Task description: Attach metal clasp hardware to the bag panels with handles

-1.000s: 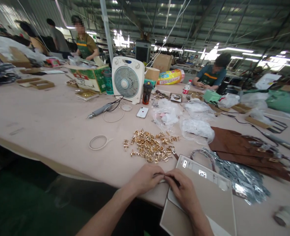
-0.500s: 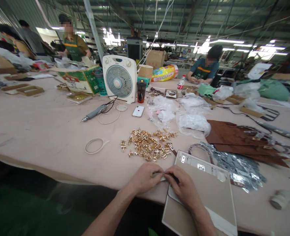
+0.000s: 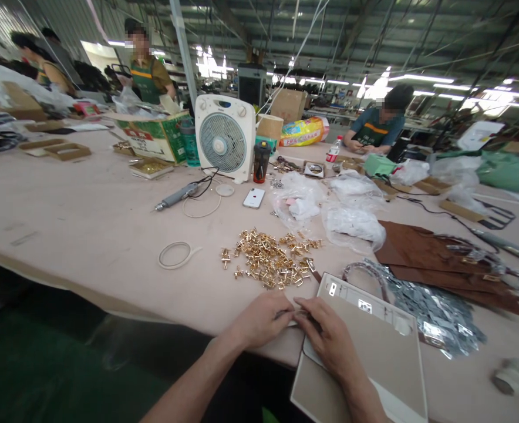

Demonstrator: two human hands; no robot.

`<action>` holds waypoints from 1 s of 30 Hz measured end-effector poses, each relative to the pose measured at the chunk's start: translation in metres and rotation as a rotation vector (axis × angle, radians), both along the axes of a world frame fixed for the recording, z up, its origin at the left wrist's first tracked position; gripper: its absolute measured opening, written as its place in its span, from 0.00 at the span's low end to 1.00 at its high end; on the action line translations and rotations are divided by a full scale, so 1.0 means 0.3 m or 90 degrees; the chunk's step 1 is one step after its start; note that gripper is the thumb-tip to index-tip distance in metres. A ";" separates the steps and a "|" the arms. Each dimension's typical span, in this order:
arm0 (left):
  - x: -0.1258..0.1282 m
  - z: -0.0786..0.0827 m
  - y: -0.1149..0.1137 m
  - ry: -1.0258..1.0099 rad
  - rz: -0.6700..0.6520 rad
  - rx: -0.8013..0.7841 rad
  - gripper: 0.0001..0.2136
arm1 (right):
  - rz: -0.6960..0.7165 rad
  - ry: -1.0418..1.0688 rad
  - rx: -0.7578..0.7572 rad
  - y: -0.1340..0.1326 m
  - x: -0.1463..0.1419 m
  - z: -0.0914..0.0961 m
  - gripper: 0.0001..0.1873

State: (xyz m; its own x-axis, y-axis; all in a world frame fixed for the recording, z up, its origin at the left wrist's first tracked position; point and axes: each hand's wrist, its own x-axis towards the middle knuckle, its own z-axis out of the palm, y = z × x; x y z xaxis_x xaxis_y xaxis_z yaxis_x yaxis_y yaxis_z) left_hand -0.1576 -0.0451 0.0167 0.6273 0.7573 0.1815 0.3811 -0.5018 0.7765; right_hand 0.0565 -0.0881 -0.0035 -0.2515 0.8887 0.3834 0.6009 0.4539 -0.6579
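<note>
At the table's front edge my left hand (image 3: pixel 265 320) and my right hand (image 3: pixel 332 332) meet, fingertips almost touching. Both are closed in a pinch on a narrow dark strip (image 3: pixel 280 315), mostly hidden by the fingers. My right hand and forearm lie over the left side of a beige bag panel (image 3: pixel 378 335) with a white border, which reaches past the table edge. A brown handle (image 3: pixel 365 269) curves out behind the panel. Just beyond my hands is a heap of gold-coloured metal fittings (image 3: pixel 268 258).
Left of the heap lies a tape roll (image 3: pixel 174 256). Behind are an electric screwdriver (image 3: pixel 178 196), phone (image 3: pixel 253 198), box fan (image 3: pixel 224 141) and plastic bags (image 3: pixel 351 223). At right are brown leather pieces (image 3: pixel 431 258), silvery packets (image 3: pixel 448 320) and another roll (image 3: pixel 512 376). Co-workers are beyond.
The view has shifted slightly, so the table things appear farther right. My fingers have moved a little at the strip; both hands stay in about the same place by the panel.
</note>
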 end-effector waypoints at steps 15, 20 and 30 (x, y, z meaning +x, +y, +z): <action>-0.001 -0.010 0.005 -0.042 0.009 -0.061 0.09 | 0.038 -0.004 -0.016 0.000 -0.011 0.004 0.08; -0.004 0.004 0.025 -0.090 0.059 -0.187 0.09 | 0.068 0.039 0.084 -0.022 -0.036 0.027 0.09; -0.007 0.014 0.027 -0.075 0.003 -0.182 0.18 | -0.307 0.251 0.094 -0.017 0.264 0.107 0.10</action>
State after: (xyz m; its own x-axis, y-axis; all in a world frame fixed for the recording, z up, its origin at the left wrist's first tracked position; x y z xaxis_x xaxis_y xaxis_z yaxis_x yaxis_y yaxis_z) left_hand -0.1598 -0.0368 0.0209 0.6111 0.7909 0.0330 0.2811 -0.2558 0.9250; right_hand 0.1357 -0.0932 0.0286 0.3492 0.7972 0.4924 0.4857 0.2954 -0.8227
